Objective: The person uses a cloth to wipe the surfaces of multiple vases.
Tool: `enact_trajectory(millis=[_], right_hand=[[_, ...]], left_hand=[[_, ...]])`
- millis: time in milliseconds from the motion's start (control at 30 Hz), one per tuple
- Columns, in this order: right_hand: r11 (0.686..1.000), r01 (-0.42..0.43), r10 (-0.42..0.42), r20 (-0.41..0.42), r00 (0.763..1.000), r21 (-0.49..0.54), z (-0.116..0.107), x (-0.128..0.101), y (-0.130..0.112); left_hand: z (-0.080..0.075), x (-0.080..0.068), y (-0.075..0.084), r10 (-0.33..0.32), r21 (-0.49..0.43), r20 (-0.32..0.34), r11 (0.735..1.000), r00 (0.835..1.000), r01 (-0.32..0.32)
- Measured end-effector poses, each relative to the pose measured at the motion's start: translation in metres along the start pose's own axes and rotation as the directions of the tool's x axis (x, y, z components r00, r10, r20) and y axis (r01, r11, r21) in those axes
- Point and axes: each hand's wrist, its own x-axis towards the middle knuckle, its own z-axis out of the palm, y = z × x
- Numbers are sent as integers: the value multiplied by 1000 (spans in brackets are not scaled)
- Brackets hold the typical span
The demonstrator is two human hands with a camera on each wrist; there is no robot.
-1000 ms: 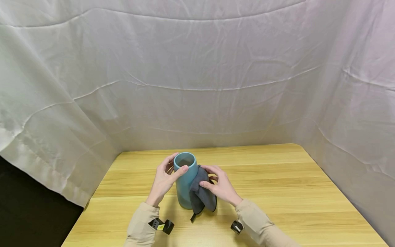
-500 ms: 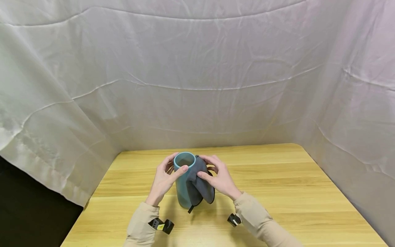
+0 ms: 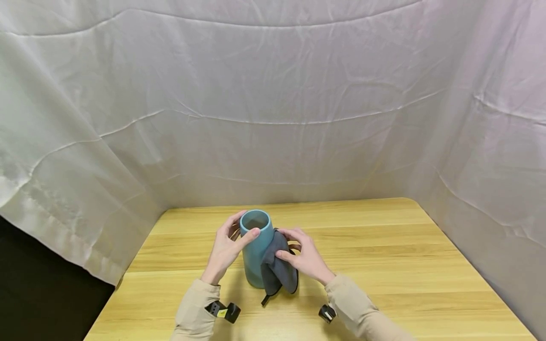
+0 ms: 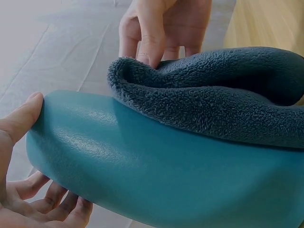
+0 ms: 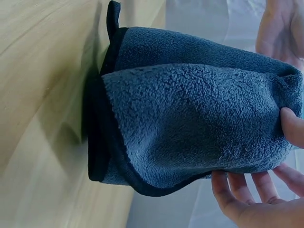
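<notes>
A tall blue-teal vase (image 3: 252, 263) with a wide round mouth stands upright on the wooden table. My left hand (image 3: 225, 250) grips it close to the rim, thumb on the near side and fingers round the left side. Pinched between the thumb and fingers of my right hand (image 3: 310, 258) is a dark grey towel (image 3: 278, 266), folded and pressed against the vase's right side. In the left wrist view the plush towel (image 4: 204, 111) lies along the glossy vase (image 4: 128, 156). The right wrist view shows the towel's black edging and hanging loop (image 5: 113, 19).
The light wooden table (image 3: 384, 265) reaches beyond both hands, with rounded far corners. Pale grey cloth (image 3: 273, 118) hangs behind it and at the sides. Black wrist cameras sit at the left cuff (image 3: 223, 311) and the right cuff (image 3: 327, 313).
My right hand slid the towel up the vase's side, then back down to about where it was a second ago. My left hand and the vase have stayed in place.
</notes>
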Motion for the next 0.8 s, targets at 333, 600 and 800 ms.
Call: enact_trajectory(millis=[333, 600, 800], right_hand=[[992, 116, -114, -65, 991, 38, -2, 7, -21], [984, 168, -163, -94, 982, 51, -4, 13, -30], [993, 114, -112, -46, 993, 33, -5, 9, -22]], left_hand=[[0, 0, -2, 14, -1, -7, 1000, 1000, -14], [0, 0, -2, 11, -6, -5, 1000, 1000, -11], [-1, 1, -1, 12, -10, 4, 1000, 1000, -12]])
